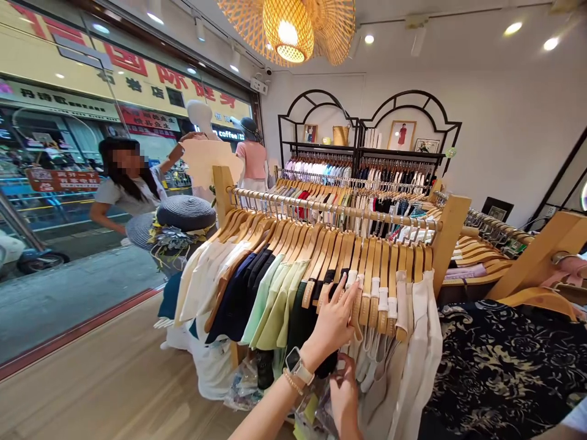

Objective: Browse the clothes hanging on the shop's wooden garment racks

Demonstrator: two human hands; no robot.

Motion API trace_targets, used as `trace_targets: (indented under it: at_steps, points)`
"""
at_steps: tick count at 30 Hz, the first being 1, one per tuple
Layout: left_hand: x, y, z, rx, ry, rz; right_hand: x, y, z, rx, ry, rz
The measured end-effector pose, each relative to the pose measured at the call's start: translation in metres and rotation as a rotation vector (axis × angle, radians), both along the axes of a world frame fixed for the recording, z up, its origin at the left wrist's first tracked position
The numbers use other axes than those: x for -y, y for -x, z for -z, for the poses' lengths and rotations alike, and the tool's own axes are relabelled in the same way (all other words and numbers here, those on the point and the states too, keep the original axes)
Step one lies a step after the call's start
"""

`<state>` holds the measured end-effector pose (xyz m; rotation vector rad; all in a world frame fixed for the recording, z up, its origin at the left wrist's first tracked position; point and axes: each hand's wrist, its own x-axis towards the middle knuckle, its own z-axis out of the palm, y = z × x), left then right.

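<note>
Two hands reach into a wooden clothes rack (452, 238) in a shop. The left hand (331, 324), wearing one watch (295, 365) and one bracelet (291, 382), is open, its fingers spread against the hanging clothes (275, 305) just below a long row of more than twenty wooden hangers (362, 263). The right hand (345, 397) sits lower, curled among the clothes; whether it grips anything cannot be told. The clothes hang from the rack directly in front of the person, in white, navy, pale green and dark green. Beyond, by the shop window, one other person (128, 183) bends beside two mannequins (253, 162).
</note>
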<state>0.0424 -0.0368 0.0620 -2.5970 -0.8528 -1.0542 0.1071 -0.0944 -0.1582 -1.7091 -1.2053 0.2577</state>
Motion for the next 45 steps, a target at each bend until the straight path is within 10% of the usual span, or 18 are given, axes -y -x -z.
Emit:
trace_targets:
  at_steps: [8, 23, 32, 45]
  points:
    - [-0.003, 0.005, 0.006, 0.016, 0.060, 0.002, 0.007, -0.027, -0.041, 0.131, -0.214, 0.066]
    - [0.002, -0.001, 0.013, 0.078, 0.071, 0.011, 0.012, -0.024, -0.042, 0.408, -0.046, -0.002]
    - [0.005, -0.007, 0.005, -0.010, -0.085, -0.084, -0.002, -0.011, -0.008, 0.589, -0.033, 0.057]
    - [-0.013, 0.012, 0.012, 0.108, -0.070, -0.075, 0.017, -0.012, -0.053, 0.407, 0.056, -0.105]
